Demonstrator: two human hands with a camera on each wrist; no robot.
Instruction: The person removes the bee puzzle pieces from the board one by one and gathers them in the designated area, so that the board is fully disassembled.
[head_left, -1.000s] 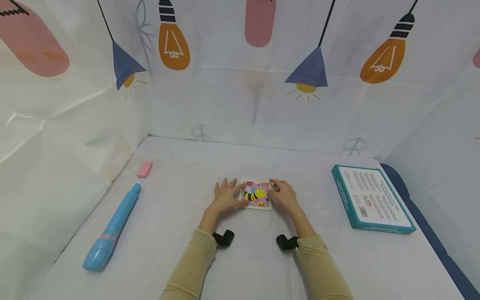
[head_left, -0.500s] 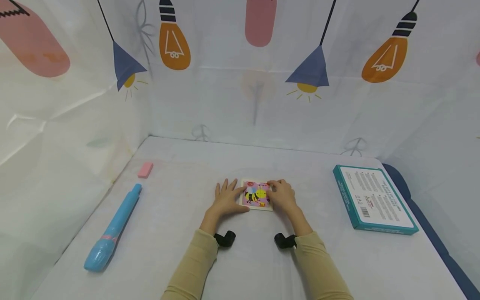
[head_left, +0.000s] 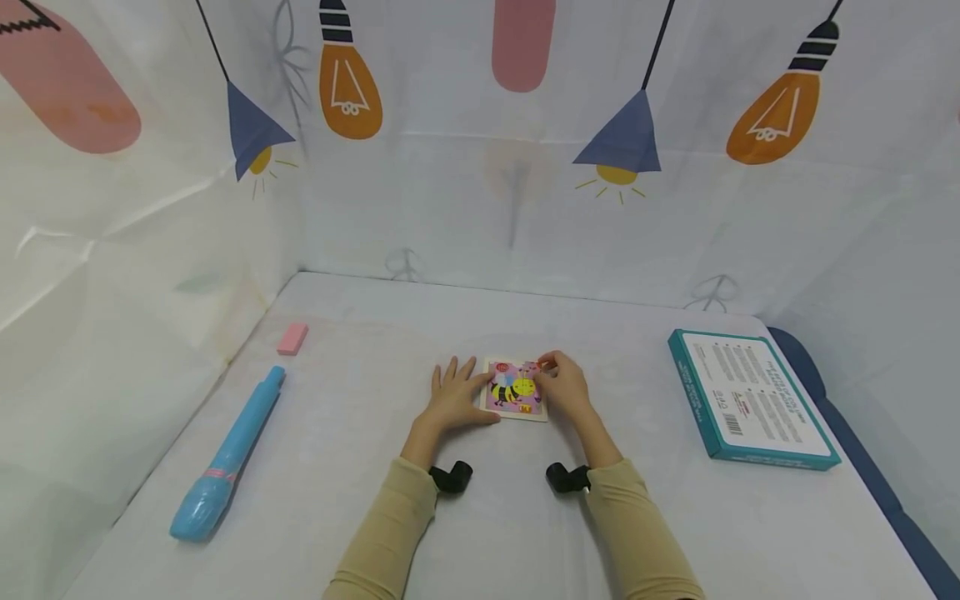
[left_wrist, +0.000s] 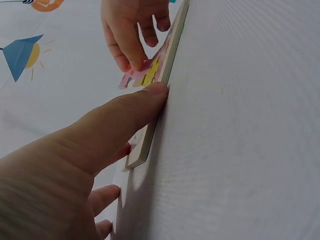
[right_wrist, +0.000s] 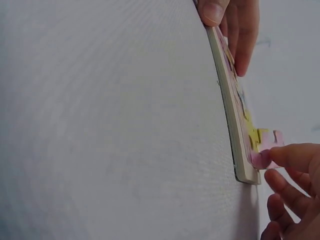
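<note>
A small square jigsaw puzzle [head_left: 513,390] with a bee picture lies in a pale wooden frame on the white table. At its left side rests my left hand [head_left: 450,402], fingers spread; its thumb [left_wrist: 142,102] presses the near edge of the frame. My right hand [head_left: 566,388] is at the right side and pinches a pink and yellow puzzle piece [right_wrist: 270,142]. That piece stands tilted up from the frame in both wrist views. Its lower edge is close to the other pieces; whether it touches them I cannot tell.
A blue microphone-shaped object [head_left: 228,458] lies at the left, with a pink eraser-like block [head_left: 292,339] beyond it. A teal and white box [head_left: 753,400] lies at the right. White sheets with printed lamps [head_left: 622,137] surround the table.
My right hand has shifted slightly away from me at the upper right corner, and a puzzle piece there now tilts up in its fingers. My left thumb has slid off the picture to the near edge.
</note>
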